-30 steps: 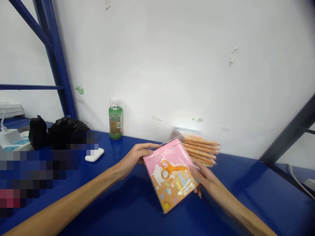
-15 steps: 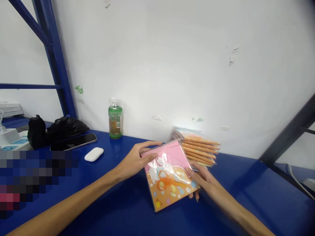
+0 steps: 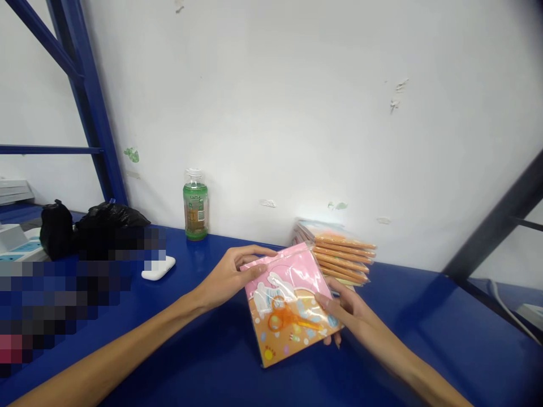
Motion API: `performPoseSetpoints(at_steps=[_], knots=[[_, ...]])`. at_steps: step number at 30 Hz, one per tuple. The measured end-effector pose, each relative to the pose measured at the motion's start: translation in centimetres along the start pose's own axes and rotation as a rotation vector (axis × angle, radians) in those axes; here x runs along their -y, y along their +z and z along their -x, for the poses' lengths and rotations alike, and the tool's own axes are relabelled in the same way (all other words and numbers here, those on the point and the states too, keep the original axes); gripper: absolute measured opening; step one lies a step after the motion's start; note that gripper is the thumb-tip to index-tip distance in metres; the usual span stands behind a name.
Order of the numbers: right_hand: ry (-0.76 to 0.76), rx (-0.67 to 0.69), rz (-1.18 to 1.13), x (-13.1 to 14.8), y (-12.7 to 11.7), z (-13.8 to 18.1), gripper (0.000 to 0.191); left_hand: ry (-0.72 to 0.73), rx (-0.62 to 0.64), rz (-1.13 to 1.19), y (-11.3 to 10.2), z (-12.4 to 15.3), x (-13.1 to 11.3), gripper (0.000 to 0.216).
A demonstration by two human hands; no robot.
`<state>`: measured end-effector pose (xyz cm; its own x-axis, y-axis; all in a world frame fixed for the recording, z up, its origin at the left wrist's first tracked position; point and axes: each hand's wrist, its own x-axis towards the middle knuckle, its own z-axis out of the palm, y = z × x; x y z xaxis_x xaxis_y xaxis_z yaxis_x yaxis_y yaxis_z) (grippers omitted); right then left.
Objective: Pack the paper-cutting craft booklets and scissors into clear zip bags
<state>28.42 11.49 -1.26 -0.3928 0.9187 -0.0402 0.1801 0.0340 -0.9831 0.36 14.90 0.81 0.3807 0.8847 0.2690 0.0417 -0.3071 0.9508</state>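
Both my hands hold one flat pink and orange packet [image 3: 288, 302] in a clear sleeve, with small orange scissors inside, tilted above the blue table [image 3: 212, 362]. My left hand [image 3: 231, 274] pinches its upper left corner, thumb on top. My right hand [image 3: 343, 308] grips its right edge, fingers underneath. Just behind the packet, against the wall, lies a stack of several similar packets [image 3: 339, 251].
A green bottle [image 3: 195, 206] stands at the wall. A small white case [image 3: 158, 268] lies left of my left hand, black bags [image 3: 102, 217] beyond it. Blue rack posts [image 3: 91, 113] rise at the left, a dark brace [image 3: 496, 226] at the right.
The packet has shifted slightly left and lower between my hands, and the scissors inside have slid further down. My left hand's grip has moved to the top corner.
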Motion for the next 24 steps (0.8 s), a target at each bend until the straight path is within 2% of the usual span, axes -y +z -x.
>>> performPoseSetpoints(at_steps=[4, 8, 10, 12, 14, 16, 19, 24], knots=[[-0.05, -0.074, 0.027, -0.4, 0.0, 0.0, 0.058, -0.027, 0.011, 0.052, 0.2, 0.3, -0.4, 0.052], [-0.128, -0.142, 0.021, 0.8, -0.1, 0.2, 0.061, 0.017, -0.052, 0.043, 0.7, -0.5, -2.0, 0.047], [-0.165, -0.221, -0.007, 2.3, -0.8, 0.3, 0.06, 0.062, -0.1, 0.024, 1.1, -2.3, -3.8, 0.043], [-0.208, -0.366, -0.021, 4.1, -2.2, 0.0, 0.054, 0.103, -0.122, 0.011, 1.4, -4.9, -5.9, 0.044], [-0.238, -0.525, 0.01, 5.6, -4.3, -0.8, 0.046, 0.095, -0.122, 0.008, 1.6, -7.7, -7.8, 0.048], [-0.234, -0.617, 0.061, 6.5, -6.7, -2.1, 0.043, 0.051, -0.138, -0.027, 1.8, -9.8, -8.5, 0.05], [-0.158, -0.683, 0.163, 6.3, -10.2, -3.9, 0.043, -0.062, -0.199, -0.195, 2.0, -10.6, -6.4, 0.039], [-0.083, -0.709, 0.251, 3.7, -13.4, -4.8, 0.054, -0.171, -0.215, -0.602, 0.5, -6.5, 1.3, 0.029]])
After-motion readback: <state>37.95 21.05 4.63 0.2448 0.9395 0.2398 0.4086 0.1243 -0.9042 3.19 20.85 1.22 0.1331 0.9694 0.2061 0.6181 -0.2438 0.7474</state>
